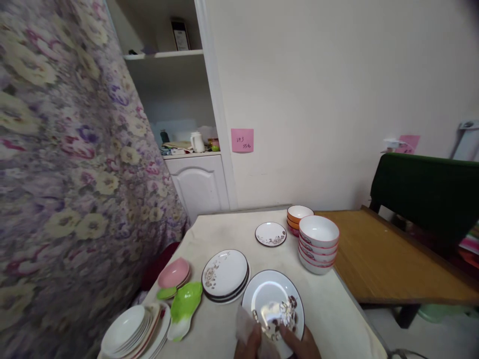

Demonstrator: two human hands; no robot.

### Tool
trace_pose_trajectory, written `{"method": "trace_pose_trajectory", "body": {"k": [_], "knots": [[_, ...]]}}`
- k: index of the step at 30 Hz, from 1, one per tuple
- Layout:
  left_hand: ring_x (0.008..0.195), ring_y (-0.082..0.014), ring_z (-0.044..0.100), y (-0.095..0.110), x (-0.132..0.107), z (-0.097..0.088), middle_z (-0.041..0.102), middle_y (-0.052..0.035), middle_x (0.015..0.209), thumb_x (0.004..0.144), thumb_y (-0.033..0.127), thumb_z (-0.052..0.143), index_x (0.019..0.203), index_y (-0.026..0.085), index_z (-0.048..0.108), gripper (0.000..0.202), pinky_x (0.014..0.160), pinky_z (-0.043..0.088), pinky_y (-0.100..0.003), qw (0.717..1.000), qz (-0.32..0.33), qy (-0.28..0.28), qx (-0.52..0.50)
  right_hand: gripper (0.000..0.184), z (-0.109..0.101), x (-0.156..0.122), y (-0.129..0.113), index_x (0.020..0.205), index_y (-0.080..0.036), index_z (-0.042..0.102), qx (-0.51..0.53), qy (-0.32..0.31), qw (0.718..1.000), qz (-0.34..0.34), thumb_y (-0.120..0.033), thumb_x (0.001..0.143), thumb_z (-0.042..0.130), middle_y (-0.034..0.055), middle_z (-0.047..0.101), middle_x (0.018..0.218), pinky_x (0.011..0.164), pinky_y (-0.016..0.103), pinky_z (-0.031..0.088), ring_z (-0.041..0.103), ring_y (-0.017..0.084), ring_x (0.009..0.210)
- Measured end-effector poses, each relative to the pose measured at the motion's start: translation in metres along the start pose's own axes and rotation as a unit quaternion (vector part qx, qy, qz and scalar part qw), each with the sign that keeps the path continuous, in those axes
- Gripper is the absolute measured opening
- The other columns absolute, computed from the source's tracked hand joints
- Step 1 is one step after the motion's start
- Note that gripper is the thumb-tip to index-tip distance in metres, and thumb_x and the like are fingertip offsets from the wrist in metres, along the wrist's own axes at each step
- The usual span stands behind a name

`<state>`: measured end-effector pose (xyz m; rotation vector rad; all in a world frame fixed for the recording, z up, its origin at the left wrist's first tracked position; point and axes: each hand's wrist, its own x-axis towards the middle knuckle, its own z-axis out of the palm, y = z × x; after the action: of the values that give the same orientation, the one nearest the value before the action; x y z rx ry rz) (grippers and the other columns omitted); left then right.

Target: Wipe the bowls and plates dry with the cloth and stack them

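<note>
A white plate with a dark rim and brown flowers (267,289) is at the front of the table, close to me. My right hand (304,344) grips its near right edge, the thumb lying over the floral print. In my left hand (250,345) is a crumpled whitish cloth or tissue (244,323), held against the plate's near left side. Just left of this plate is a stack of similar floral plates (226,271). Farther back lies a smaller floral plate (270,233). The lower parts of both hands are cut off by the frame.
Stacked white bowls with red rims (319,244) and orange bowls (299,214) stand on the right. Left are a green leaf-shaped dish (185,304), pink bowls (174,272) and stacked white plates (125,329). A brown wooden table (396,254) adjoins the right side.
</note>
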<state>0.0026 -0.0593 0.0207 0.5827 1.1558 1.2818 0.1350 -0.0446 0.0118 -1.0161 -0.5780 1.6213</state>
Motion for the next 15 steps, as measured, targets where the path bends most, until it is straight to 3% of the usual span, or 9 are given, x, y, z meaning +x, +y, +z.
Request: {"method": "trace_pose_trajectory", "body": {"k": [4, 8, 11, 13, 15], "knots": [[0.096, -0.0337, 0.069, 0.016, 0.001, -0.004, 0.077, -0.0086, 0.076, 0.063, 0.045, 0.075, 0.109, 0.014, 0.057, 0.058, 0.082, 0.055, -0.043, 0.996, -0.013, 0.027, -0.087, 0.059, -0.011, -0.001, -0.002, 0.097, -0.014, 0.07, -0.054, -0.019, 0.998, 0.007, -0.045, 0.049, 0.083, 0.0088, 0.076, 0.084, 0.086, 0.044, 0.05, 0.067, 0.033, 0.091], [0.088, -0.0311, 0.072, 0.042, -0.002, -0.004, 0.077, -0.0088, 0.079, 0.064, 0.033, 0.078, 0.108, 0.013, 0.057, 0.053, 0.079, 0.056, -0.04, 0.995, -0.002, -0.025, -0.094, 0.063, -0.019, 0.001, -0.013, 0.102, -0.011, 0.068, -0.057, -0.11, 0.992, 0.002, -0.041, 0.049, 0.084, 0.0119, 0.076, 0.09, 0.088, 0.046, 0.049, 0.067, 0.032, 0.09], [0.086, -0.0306, 0.072, 0.041, 0.0, -0.002, 0.077, -0.0082, 0.077, 0.065, 0.032, 0.078, 0.111, 0.013, 0.055, 0.055, 0.078, 0.055, -0.041, 0.994, 0.004, -0.022, -0.107, 0.064, -0.018, 0.005, -0.011, 0.105, -0.01, 0.067, -0.047, -0.141, 0.989, -0.017, -0.043, 0.052, 0.083, 0.0145, 0.076, 0.097, 0.088, 0.046, 0.049, 0.068, 0.032, 0.092], [0.082, -0.0308, 0.072, 0.027, 0.004, -0.002, 0.076, -0.0063, 0.071, 0.064, 0.032, 0.077, 0.113, 0.015, 0.052, 0.057, 0.077, 0.056, -0.042, 0.991, -0.011, 0.018, -0.131, 0.066, -0.015, 0.007, -0.002, 0.107, -0.01, 0.066, -0.053, -0.098, 0.993, -0.031, -0.045, 0.053, 0.083, 0.0157, 0.075, 0.101, 0.088, 0.045, 0.05, 0.067, 0.033, 0.095], [0.081, -0.0317, 0.073, 0.013, 0.008, -0.004, 0.076, -0.0059, 0.069, 0.064, 0.032, 0.075, 0.113, 0.016, 0.051, 0.057, 0.077, 0.056, -0.042, 0.986, -0.035, 0.049, -0.154, 0.068, -0.013, 0.008, 0.009, 0.108, -0.01, 0.066, -0.088, -0.016, 0.996, -0.026, -0.047, 0.053, 0.082, 0.0166, 0.075, 0.101, 0.087, 0.044, 0.05, 0.067, 0.034, 0.096]]}}
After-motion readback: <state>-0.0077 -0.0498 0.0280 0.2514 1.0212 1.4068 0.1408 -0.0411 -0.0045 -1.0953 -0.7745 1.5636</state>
